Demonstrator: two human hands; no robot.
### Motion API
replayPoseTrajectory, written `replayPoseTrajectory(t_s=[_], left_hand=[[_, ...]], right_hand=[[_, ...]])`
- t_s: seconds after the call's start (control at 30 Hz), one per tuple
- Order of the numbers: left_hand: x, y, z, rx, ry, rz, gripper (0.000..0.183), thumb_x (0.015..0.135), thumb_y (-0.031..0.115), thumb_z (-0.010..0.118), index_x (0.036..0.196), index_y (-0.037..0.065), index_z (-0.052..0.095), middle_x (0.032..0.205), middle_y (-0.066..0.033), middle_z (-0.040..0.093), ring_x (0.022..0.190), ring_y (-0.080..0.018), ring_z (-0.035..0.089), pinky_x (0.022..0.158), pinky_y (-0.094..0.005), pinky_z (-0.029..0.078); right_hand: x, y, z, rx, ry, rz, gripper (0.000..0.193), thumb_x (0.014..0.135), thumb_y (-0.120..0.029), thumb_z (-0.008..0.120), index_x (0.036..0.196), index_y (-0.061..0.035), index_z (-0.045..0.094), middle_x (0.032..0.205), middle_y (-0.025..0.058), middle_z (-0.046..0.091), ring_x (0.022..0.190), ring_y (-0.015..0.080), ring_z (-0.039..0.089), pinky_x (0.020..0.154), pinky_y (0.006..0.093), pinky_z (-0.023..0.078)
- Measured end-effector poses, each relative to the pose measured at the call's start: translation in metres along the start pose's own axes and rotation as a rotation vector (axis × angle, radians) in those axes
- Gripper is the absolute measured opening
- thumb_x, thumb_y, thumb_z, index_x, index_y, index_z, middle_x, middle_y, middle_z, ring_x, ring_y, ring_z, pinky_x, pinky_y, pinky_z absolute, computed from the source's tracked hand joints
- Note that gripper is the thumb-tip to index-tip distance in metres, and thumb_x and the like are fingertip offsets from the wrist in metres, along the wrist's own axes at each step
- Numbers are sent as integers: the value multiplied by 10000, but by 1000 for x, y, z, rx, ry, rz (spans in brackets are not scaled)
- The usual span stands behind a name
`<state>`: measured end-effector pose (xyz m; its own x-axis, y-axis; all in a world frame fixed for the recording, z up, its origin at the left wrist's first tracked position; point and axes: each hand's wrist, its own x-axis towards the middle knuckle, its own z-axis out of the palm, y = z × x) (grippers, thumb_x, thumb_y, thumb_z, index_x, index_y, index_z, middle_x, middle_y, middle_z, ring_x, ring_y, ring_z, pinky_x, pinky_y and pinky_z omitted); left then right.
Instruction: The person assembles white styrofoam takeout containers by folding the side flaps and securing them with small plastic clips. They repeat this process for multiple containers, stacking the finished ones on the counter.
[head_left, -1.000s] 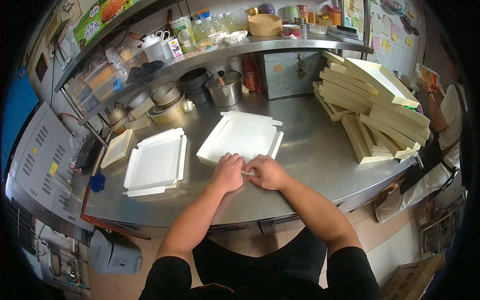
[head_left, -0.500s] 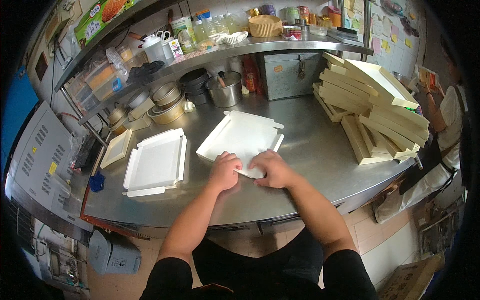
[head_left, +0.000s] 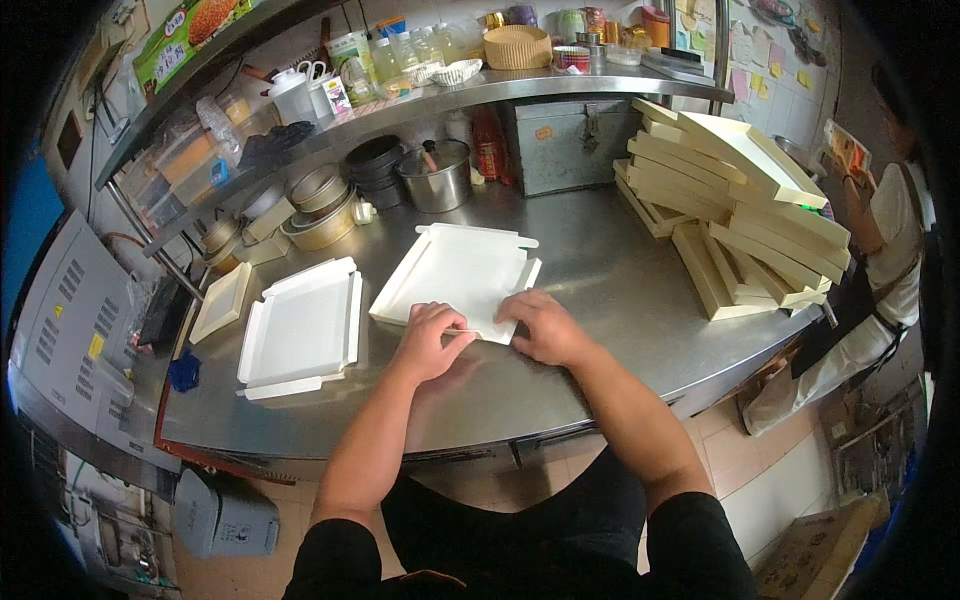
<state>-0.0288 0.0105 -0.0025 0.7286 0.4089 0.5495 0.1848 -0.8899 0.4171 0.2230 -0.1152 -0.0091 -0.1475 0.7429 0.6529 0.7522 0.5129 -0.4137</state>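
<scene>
A white cardboard box tray (head_left: pixel 458 272) lies in front of me on the steel table, its side flaps folded partly up. At its near edge, my left hand (head_left: pixel 432 342) pinches the front flap between thumb and fingers. My right hand (head_left: pixel 546 326) grips the near right corner, with the fingers inside and the thumb outside. At the far right corner a narrow tab sticks out. To the left rests a second white cardboard tray (head_left: pixel 300 328), flaps partly raised, touched by neither hand.
A heap of cardboard trays (head_left: pixel 740 200) stands on the steel table (head_left: pixel 620 350) at the right. Behind are a grey metal box (head_left: pixel 565 148), a steel pot (head_left: pixel 436 180) and cake tins (head_left: pixel 325 215). A small tray (head_left: pixel 222 302) lies far left. Another person (head_left: pixel 890 220) stands at the right.
My left hand has shifted slightly left along the near flap, and its thumb now shows. My right hand stays at the corner. The whole view has shifted a little.
</scene>
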Motion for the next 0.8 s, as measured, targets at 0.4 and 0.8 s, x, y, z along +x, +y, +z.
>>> replayPoseTrajectory(t_s=[0.4,0.8], left_hand=[[-1,11,24,-48,-157,9,296,774,147,798,979,97,591,937,-90,655,946,-328,632,924,-454,466],[-3,28,21,-142,-288,-10,588,777,276,954,1133,108,517,1067,-107,634,997,-340,600,948,-460,482]], right_hand=[[4,-8,3,7,-50,-84,100,933,-130,796,1028,-120,767,1038,74,737,1093,326,677,1179,539,440],[5,-6,12,-52,-119,54,180,898,-218,813,1028,-99,779,958,97,726,1028,351,650,1084,498,464]])
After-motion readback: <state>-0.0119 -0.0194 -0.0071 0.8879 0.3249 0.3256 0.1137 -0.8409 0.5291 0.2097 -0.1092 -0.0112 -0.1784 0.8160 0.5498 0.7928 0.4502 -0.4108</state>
